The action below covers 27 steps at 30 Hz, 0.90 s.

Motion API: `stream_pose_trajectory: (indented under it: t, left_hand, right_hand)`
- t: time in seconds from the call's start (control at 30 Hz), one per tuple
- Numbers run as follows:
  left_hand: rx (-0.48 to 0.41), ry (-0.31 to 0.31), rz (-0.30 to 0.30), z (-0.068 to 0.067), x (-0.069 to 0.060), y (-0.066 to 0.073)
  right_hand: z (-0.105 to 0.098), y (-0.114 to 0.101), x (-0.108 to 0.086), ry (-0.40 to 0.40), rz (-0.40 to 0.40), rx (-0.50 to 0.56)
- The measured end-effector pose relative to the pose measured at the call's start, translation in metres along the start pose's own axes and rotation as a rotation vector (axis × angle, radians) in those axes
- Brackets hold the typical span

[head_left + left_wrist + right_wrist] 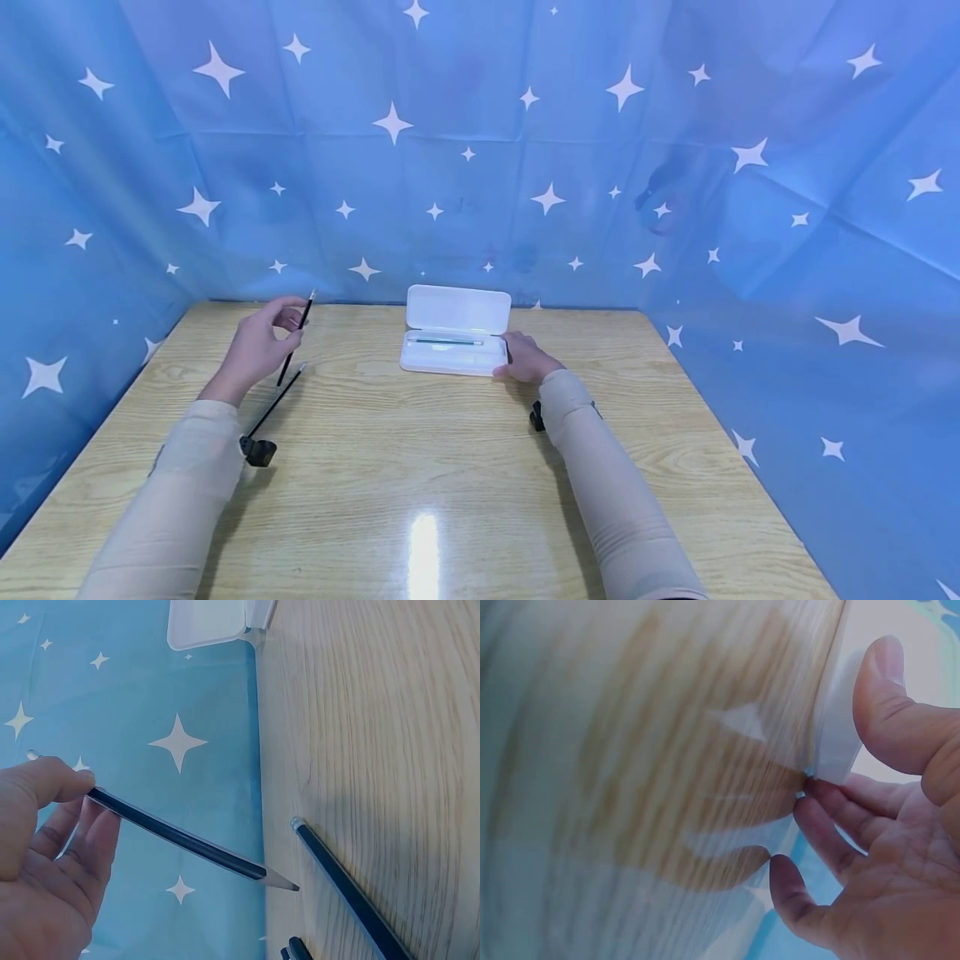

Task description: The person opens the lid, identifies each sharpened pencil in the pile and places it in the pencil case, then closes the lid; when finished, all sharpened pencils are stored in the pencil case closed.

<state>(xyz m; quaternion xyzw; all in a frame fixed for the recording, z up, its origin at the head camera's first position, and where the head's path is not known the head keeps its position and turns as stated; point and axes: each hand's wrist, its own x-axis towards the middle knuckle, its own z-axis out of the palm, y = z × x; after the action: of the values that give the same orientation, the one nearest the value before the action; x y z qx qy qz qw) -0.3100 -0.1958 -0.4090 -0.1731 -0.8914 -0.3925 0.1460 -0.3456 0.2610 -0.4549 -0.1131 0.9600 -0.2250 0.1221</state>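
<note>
My left hand (258, 346) pinches a dark pencil (180, 838) near its eraser end, between thumb and fingers. The pencil slants above the table, its sharpened tip low. Beneath it, a second dark pencil (276, 407) lies on the table, partly hidden by the wrist in the head view. At the back middle stands a white pencil case (427, 362), its lid (459, 308) raised. Inside the case lies a green pencil (442, 341). My right hand (527, 358) holds the case's right end, thumb by the near corner and fingertips down at the table.
The wooden table (375, 467) carries a bright light reflection near its front. A blue curtain (480, 225) with white stars stands behind and along both sides. Small black devices (259, 452) sit at both wrists.
</note>
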Motion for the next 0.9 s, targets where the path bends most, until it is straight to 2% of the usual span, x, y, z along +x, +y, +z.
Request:
stream_pose_trajectory:
  t: [0.23, 0.53, 0.9]
  left_hand:
    - [-0.042, 0.031, 0.03, 0.009, 0.003, 0.0]
    - [-0.076, 0.064, 0.06, 0.019, 0.006, 0.003]
    - [-0.117, 0.125, 0.055, 0.03, 0.01, 0.008]
  right_hand:
    - [0.0, -0.001, 0.0, 0.0, 0.012, -0.008]
    - [-0.001, 0.001, -0.001, -0.001, -0.011, -0.006]
    - [0.001, 0.001, 0.0, 0.0, -0.005, -0.031]
